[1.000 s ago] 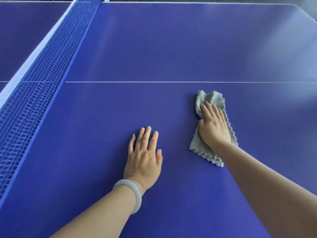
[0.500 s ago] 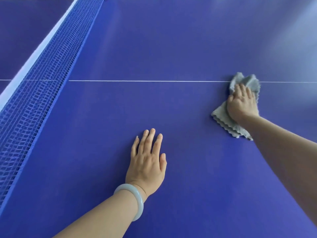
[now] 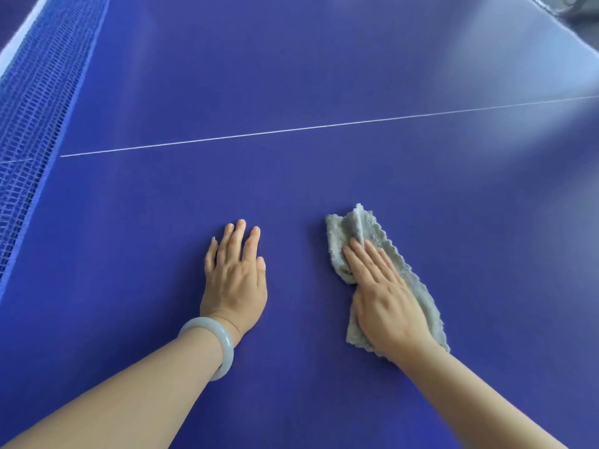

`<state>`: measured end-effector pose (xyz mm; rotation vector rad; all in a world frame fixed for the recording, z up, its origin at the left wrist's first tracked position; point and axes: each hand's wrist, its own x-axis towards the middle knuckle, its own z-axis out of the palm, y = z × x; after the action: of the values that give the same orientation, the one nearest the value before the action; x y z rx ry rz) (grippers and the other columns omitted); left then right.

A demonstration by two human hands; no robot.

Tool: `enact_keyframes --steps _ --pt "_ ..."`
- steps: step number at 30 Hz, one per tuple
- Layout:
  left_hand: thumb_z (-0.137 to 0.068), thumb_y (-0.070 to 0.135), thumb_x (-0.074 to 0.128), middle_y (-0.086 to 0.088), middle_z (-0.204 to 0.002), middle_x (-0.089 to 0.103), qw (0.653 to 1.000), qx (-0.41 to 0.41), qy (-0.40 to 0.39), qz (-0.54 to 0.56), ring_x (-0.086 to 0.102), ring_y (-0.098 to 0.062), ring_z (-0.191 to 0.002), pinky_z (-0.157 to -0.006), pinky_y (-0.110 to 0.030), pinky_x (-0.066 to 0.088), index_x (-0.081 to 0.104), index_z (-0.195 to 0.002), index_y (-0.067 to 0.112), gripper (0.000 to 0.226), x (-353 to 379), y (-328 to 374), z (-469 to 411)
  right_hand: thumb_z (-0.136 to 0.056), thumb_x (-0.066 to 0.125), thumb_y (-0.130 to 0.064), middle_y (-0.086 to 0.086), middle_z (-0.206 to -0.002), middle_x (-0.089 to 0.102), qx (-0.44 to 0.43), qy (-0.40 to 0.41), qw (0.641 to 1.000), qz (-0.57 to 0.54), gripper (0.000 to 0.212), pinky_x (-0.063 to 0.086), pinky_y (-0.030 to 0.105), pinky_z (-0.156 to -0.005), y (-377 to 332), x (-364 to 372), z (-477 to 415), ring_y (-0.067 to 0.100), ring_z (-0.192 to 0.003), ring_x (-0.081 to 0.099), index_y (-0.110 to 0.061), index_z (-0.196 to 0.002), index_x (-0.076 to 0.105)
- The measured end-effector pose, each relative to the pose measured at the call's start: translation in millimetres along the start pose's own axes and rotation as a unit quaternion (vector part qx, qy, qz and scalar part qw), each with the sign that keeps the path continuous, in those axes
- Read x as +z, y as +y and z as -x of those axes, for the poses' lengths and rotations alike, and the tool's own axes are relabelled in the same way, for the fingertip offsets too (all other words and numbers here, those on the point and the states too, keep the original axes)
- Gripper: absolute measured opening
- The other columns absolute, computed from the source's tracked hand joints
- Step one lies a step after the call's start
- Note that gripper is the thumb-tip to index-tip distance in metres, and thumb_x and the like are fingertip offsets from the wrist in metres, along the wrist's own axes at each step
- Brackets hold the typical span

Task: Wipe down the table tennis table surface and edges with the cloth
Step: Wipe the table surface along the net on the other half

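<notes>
A blue table tennis table (image 3: 324, 76) fills the view, with a thin white centre line running across it. A crumpled grey cloth (image 3: 366, 228) with a scalloped edge lies on the surface to the right of the middle. My right hand (image 3: 384, 296) presses flat on the cloth with straight fingers, covering its middle. My left hand (image 3: 235, 277) rests flat on the bare table a short way left of the cloth, fingers straight. A pale bangle sits on that wrist.
The blue net (image 3: 35, 102) with its white top band runs along the left side. The table's far right corner and edge (image 3: 551, 24) show at the top right, with something grey beyond it.
My right hand has slid the cloth from the centre line on the right back toward me and to the left, close to my left hand. My left hand stays flat in place.
</notes>
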<state>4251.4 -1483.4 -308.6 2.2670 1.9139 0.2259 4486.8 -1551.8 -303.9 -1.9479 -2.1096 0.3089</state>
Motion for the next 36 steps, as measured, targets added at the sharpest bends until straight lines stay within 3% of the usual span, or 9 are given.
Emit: enact_keyframes --steps 4,7,12,16,21,25,29,33,36 --pt "-0.102 0.024 0.034 -0.008 -0.163 0.019 1.000 0.007 0.016 0.010 0.011 -0.024 -0.151 -0.122 -0.044 0.006 0.030 -0.153 0.015 0.052 1 5 -2 -0.094 0.040 -0.002 0.005 -0.165 0.016 0.266 0.053 0.962 0.013 0.063 0.005 0.034 -0.124 81 -40 15 0.017 -0.153 0.006 -0.009 -0.156 0.025" --pt "-0.103 0.024 0.032 -0.008 -0.163 0.018 1.000 0.007 0.017 0.014 0.010 -0.024 -0.151 -0.122 -0.044 0.005 0.029 -0.152 0.015 0.051 3 4 -2 -0.095 0.036 -0.003 0.010 -0.164 0.015 0.315 0.074 0.946 -0.008 0.062 0.002 0.036 -0.124 46 -27 13 0.022 -0.153 0.005 -0.005 -0.155 0.022" --pt "-0.103 0.017 0.031 -0.008 -0.163 0.017 0.999 0.016 0.023 0.029 0.009 -0.024 -0.152 -0.122 -0.044 0.005 0.030 -0.152 0.015 0.049 3 -1 0 -0.080 0.033 -0.012 0.011 -0.153 0.041 0.067 0.056 0.996 -0.032 0.067 0.021 0.045 -0.122 -102 33 66 0.028 -0.148 0.026 -0.003 -0.145 0.045" --pt "-0.102 0.012 0.035 -0.009 -0.162 0.020 0.998 0.024 0.035 0.039 0.012 -0.025 -0.151 -0.122 -0.045 0.007 0.033 -0.151 0.013 0.049 2 -4 1 -0.090 0.041 -0.012 -0.002 -0.162 0.025 -0.101 -0.024 0.994 -0.013 0.066 0.009 0.035 -0.124 -90 24 120 0.015 -0.152 0.012 -0.016 -0.155 0.030" --pt "-0.101 0.009 0.035 -0.011 -0.162 0.022 0.998 0.027 0.046 0.038 0.013 -0.027 -0.151 -0.122 -0.047 0.009 0.033 -0.151 0.013 0.050 3 -1 3 -0.097 0.045 -0.005 -0.001 -0.163 0.021 0.192 0.036 0.981 0.013 0.061 0.003 0.026 -0.124 31 -29 123 0.014 -0.152 0.012 -0.016 -0.154 0.031" --pt "-0.100 0.009 0.037 -0.012 -0.161 0.023 0.998 0.022 0.051 0.027 0.014 -0.027 -0.151 -0.122 -0.048 0.010 0.033 -0.150 0.012 0.051 4 3 4 -0.097 0.034 -0.008 0.005 -0.165 0.011 0.350 0.098 0.931 0.009 0.062 0.001 0.037 -0.124 22 -14 101 0.021 -0.153 0.002 -0.008 -0.157 0.017" --pt "-0.099 0.008 0.038 -0.012 -0.161 0.024 0.998 0.023 0.050 0.024 0.015 -0.028 -0.150 -0.121 -0.049 0.010 0.034 -0.149 0.012 0.051 4 3 3 -0.085 0.030 -0.010 0.015 -0.155 0.036 0.149 0.086 0.985 0.016 0.064 0.021 0.047 -0.122 -66 25 114 0.033 -0.148 0.026 0.002 -0.147 0.039" --pt "-0.099 0.008 0.038 -0.012 -0.160 0.025 0.998 0.028 0.052 0.028 0.016 -0.029 -0.150 -0.120 -0.050 0.011 0.036 -0.149 0.011 0.050 5 -2 2 -0.092 0.039 -0.013 0.000 -0.161 0.027 -0.102 -0.036 0.994 -0.021 0.060 0.009 0.036 -0.124 -69 17 143 0.018 -0.152 0.015 -0.013 -0.152 0.035" --pt "-0.100 0.008 0.037 -0.013 -0.160 0.025 0.998 0.029 0.052 0.018 0.016 -0.030 -0.150 -0.121 -0.050 0.011 0.035 -0.149 0.009 0.049 5 0 3 -0.091 0.047 0.000 0.004 -0.156 0.036 -0.036 -0.014 0.999 -0.028 0.056 0.018 0.040 -0.123 12 -16 140 0.022 -0.149 0.026 -0.009 -0.146 0.045"
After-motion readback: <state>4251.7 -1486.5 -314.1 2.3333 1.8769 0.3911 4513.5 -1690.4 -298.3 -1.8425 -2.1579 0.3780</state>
